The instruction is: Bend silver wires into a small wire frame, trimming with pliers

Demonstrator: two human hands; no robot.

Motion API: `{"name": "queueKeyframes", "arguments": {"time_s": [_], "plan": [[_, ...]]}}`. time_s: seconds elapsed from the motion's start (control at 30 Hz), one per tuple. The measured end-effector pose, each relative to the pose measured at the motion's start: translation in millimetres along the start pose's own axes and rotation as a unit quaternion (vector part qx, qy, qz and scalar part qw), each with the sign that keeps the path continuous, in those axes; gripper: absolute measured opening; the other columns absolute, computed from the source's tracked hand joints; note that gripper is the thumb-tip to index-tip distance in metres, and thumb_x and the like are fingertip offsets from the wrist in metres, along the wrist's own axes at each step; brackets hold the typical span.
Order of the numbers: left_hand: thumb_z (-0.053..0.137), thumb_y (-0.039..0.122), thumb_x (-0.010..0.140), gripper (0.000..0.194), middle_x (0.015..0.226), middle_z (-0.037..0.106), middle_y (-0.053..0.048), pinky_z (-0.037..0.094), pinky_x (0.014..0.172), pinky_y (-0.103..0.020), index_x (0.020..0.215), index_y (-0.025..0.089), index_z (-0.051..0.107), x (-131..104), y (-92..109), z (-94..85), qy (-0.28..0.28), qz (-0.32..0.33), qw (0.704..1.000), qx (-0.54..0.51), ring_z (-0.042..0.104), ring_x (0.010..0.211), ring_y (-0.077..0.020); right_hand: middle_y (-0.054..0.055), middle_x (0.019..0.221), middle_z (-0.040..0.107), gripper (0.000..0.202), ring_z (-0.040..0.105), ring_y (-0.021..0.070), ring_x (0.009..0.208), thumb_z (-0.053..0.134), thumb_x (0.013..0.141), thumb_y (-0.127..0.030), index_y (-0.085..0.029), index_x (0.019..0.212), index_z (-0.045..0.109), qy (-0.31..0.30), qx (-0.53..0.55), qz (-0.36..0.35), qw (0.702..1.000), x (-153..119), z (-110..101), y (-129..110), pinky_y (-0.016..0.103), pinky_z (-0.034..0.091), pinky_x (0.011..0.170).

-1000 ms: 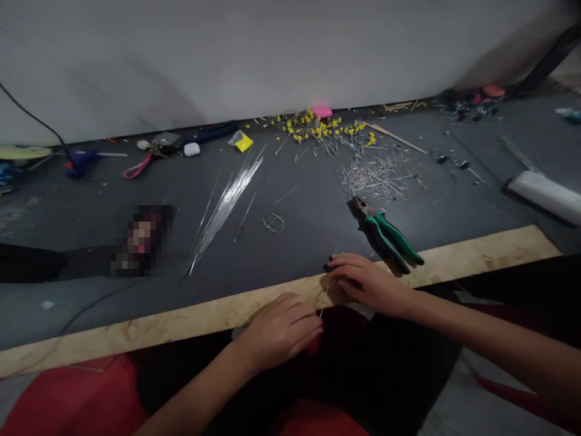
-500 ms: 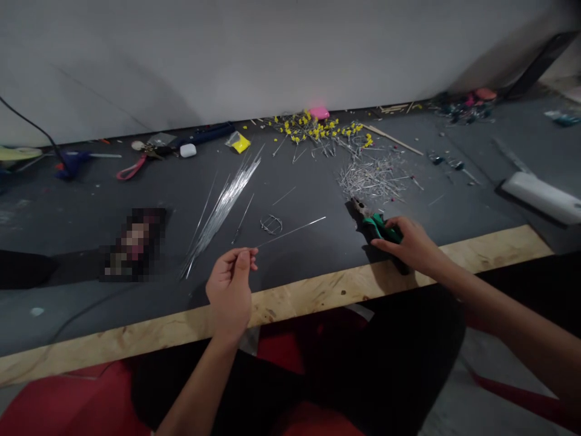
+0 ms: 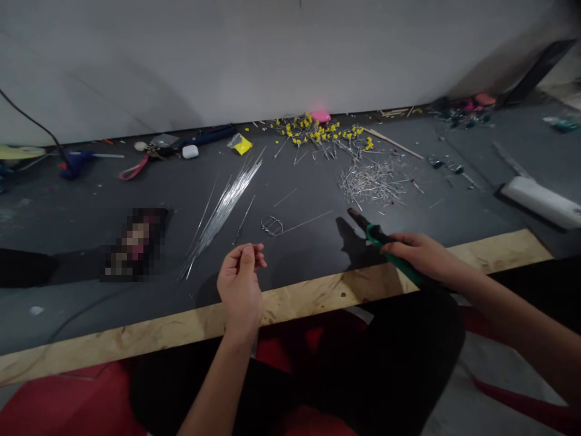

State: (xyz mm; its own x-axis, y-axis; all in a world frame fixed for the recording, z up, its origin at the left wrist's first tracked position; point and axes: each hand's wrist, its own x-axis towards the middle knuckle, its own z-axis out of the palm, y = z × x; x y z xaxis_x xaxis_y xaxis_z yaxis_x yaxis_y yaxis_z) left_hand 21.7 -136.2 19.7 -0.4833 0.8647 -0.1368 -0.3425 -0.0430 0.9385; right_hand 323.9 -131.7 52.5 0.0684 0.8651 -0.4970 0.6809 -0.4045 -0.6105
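Dark grey tabletop (image 3: pixel 313 181): flat surface carrying the wire stock; meets a pale grey wall (image 3: pixel 281 54) along the far side.
Pale wooden edge strip (image 3: pixel 181 329): runs the length of the tabletop's near side; the left wrist crosses above it.
Slanted bundle of straight, silver metal wires (image 3: pixel 229 203): lies on the tabletop, beyond the left hand and to its left; far ends fanned out.
Loose heap of silver wires with small yellow heads (image 3: pixel 313 127): located near the wall.
Green-and-black metal pliers (image 3: pixel 376 235): located in the right hand, head directed away and to the left; shadow falls on the tabletop to the left. Jaw opening cannot be determined.
Tangled heap of short silver wires (image 3: pixel 374 181): located beyond the head of the pliers, nearer than the yellow-headed heap.
Right hand (image 3: pixel 415 257): grasps the pliers by the handles.
Left hand (image 3: pixel 240 281): fingers curled, thumb and fingertips pinching one wire.
Small silver wire ring with inner cross pieces (image 3: pixel 272 226): lies on the tabletop just beyond the left fingertips.
Single thin, straight silver wire (image 3: pixel 308 221): extends from the left fingertips rightward and away; faint nearest the fingers, free end between the ring and the pliers.
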Motion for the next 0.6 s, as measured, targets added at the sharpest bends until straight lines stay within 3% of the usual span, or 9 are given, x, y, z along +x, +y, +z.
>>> {"name": "queueKeyframes", "arguments": {"time_s": [0.1, 0.27, 0.37, 0.6], "plan": [[0.067, 0.026, 0.075, 0.014, 0.077, 0.066, -0.003, 0.045, 0.057, -0.021, 0.081, 0.015, 0.063, -6, -1, 3.8, -0.004, -0.012, 1.000, -0.001, 0.055, 0.064, -0.0087, -0.002, 0.067, 0.061, 0.028, 0.051, 0.0121, 0.056, 0.059, 0.072, -0.035, -0.018, 0.093, 0.066, -0.109, 0.130, 0.027, 0.985, -20, 14, -4, 0.023, 0.036, 0.051], [0.067, 0.027, 0.076, 0.013, 0.077, 0.066, -0.004, 0.045, 0.059, -0.022, 0.081, 0.015, 0.063, -15, 0, 9.1, -0.010, -0.025, 1.000, -0.001, 0.055, 0.063, -0.0084, -0.002, 0.070, 0.061, 0.028, 0.053, 0.0116, 0.059, 0.062, 0.069, -0.029, -0.018, 0.095, 0.064, -0.210, 0.240, 0.047, 0.947, -47, 42, -13, 0.022, 0.040, 0.055], [0.067, 0.027, 0.076, 0.013, 0.077, 0.066, -0.004, 0.045, 0.060, -0.023, 0.080, 0.015, 0.062, -21, 0, 10.6, -0.013, -0.030, 0.999, -0.001, 0.055, 0.064, -0.0087, -0.001, 0.070, 0.060, 0.027, 0.054, 0.0125, 0.059, 0.061, 0.070, -0.029, -0.019, 0.095, 0.064, -0.225, 0.291, 0.064, 0.928, -57, 51, -22, 0.023, 0.041, 0.055], [0.068, 0.028, 0.075, 0.015, 0.077, 0.067, -0.003, 0.045, 0.059, -0.022, 0.079, 0.015, 0.062, -32, -1, 10.4, -0.012, -0.049, 0.999, -0.009, 0.056, 0.063, -0.0089, 0.001, 0.089, 0.064, 0.033, 0.058, 0.0161, 0.078, 0.064, 0.068, -0.026, -0.021, 0.100, 0.064, -0.200, 0.345, 0.026, 0.916, -56, 58, -26, 0.026, 0.045, 0.068]]}}
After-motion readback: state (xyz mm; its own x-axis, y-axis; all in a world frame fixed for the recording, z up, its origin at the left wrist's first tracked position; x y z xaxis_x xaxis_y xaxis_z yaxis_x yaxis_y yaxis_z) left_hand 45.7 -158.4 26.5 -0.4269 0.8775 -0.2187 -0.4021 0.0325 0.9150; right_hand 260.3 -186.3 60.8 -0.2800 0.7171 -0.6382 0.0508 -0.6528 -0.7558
